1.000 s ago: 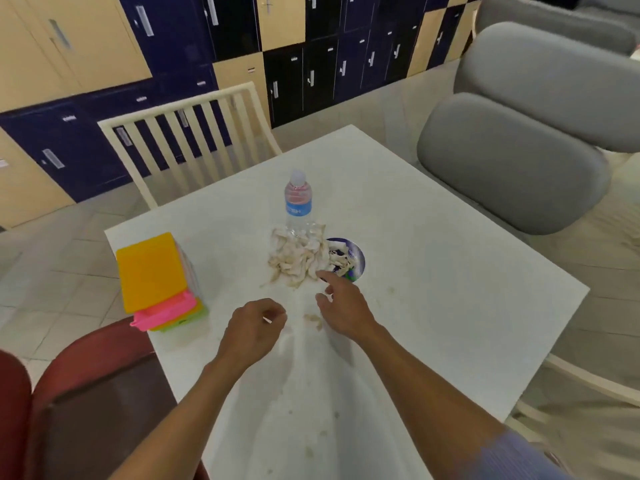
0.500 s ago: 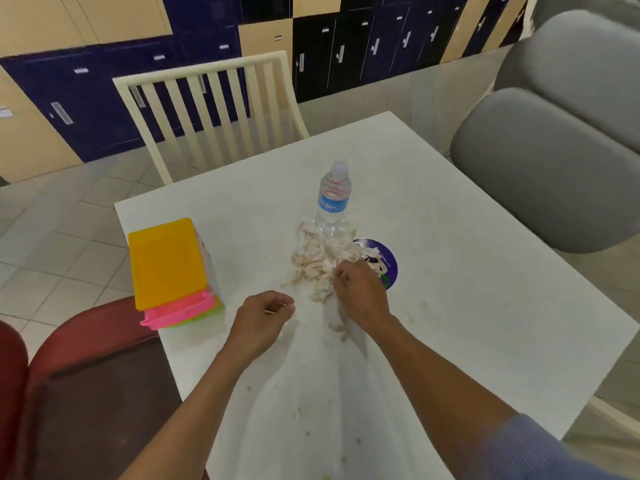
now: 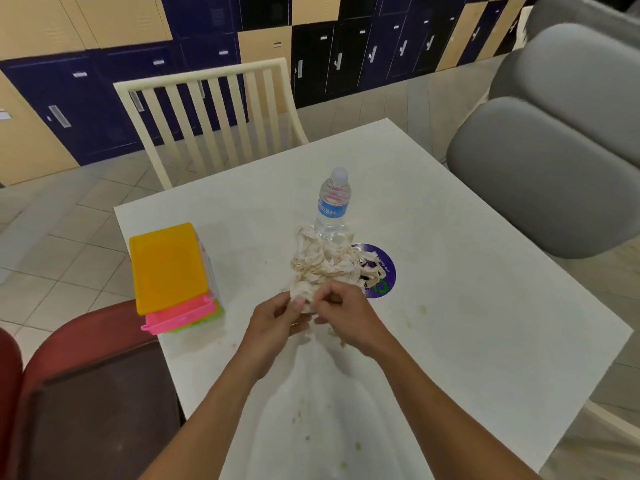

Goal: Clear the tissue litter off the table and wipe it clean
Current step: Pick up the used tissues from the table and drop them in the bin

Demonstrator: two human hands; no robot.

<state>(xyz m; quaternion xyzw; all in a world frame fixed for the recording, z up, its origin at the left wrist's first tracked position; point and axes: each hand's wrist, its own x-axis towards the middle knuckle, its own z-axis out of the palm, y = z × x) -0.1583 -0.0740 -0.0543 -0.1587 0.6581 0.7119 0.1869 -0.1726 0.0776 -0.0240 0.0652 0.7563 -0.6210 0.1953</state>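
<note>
A pile of crumpled, stained tissue litter (image 3: 325, 263) lies in the middle of the white table (image 3: 467, 306), just in front of a water bottle (image 3: 332, 202). My left hand (image 3: 277, 320) and my right hand (image 3: 346, 313) meet at the near edge of the pile, and both pinch a wad of tissue (image 3: 304, 296) between their fingertips. Small brownish stains and crumbs dot the table surface near my forearms and to the right of my hands.
A round purple sticker (image 3: 381, 271) lies partly under the tissue. Stacked yellow, pink and green boxes (image 3: 173, 275) sit at the table's left edge. A cream slatted chair (image 3: 214, 112) stands behind, grey padded chairs (image 3: 540, 168) to the right, a red chair (image 3: 86, 375) at near left.
My right hand went from pointing at the pile to gripping tissue. My left hand moved right and forward to join it on the same wad. The camera view tilted lower.
</note>
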